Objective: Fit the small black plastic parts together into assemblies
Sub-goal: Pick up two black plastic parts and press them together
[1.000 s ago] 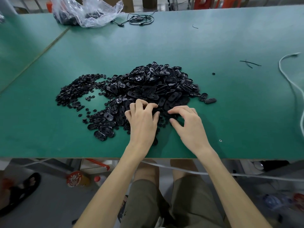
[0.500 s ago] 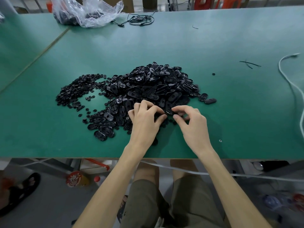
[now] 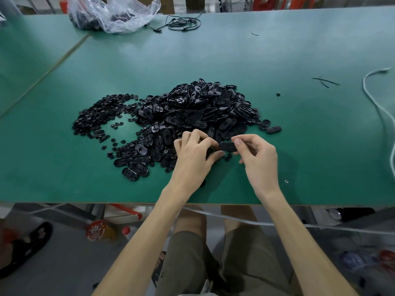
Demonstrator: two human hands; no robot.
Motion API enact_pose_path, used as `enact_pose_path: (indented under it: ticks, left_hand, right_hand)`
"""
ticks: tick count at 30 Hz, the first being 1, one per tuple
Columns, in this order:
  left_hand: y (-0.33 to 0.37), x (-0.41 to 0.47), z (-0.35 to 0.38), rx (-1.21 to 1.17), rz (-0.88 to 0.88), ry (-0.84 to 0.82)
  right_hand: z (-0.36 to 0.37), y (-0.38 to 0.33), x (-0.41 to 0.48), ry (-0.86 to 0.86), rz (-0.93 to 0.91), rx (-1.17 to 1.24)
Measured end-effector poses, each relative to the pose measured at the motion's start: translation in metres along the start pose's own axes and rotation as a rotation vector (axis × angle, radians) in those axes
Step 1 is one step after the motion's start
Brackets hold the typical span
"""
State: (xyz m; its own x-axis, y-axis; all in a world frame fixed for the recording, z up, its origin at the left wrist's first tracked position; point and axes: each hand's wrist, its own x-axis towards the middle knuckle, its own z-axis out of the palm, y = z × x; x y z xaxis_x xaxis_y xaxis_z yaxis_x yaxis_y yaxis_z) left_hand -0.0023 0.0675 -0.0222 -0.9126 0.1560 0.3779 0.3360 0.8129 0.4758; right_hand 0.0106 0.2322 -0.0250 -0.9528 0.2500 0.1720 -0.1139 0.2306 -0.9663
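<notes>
Parts [image 3: 198,112] of shiny black plastic lie heaped on the green counter [image 3: 299,135]; beside them the right hand [image 3: 258,161] pinches one smooth oval part [image 3: 228,146], and the left hand [image 3: 192,159] curls, round what I cannot tell.

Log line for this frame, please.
right hand: pinches oval black part | left hand: fingers curled beside its left end, contents hidden | pile: on green table, beyond hands
</notes>
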Motion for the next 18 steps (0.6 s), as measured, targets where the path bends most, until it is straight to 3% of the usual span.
enact_pose_path:
  ticks: [5, 12, 18]
  left_hand:
    - [0.001, 0.001, -0.002, -0.082, 0.05, 0.019]
    - [-0.004, 0.003, -0.009, -0.493, -0.075, 0.036]
    - [-0.009, 0.005, -0.011, -0.634, -0.253, 0.207]
  right_hand:
    - [-0.001, 0.0, 0.0, -0.009, 0.0, 0.02]
    - [-0.001, -0.003, -0.002, -0.093, -0.033, 0.023]
    - [0.005, -0.009, -0.003, -0.217, -0.095, -0.327]
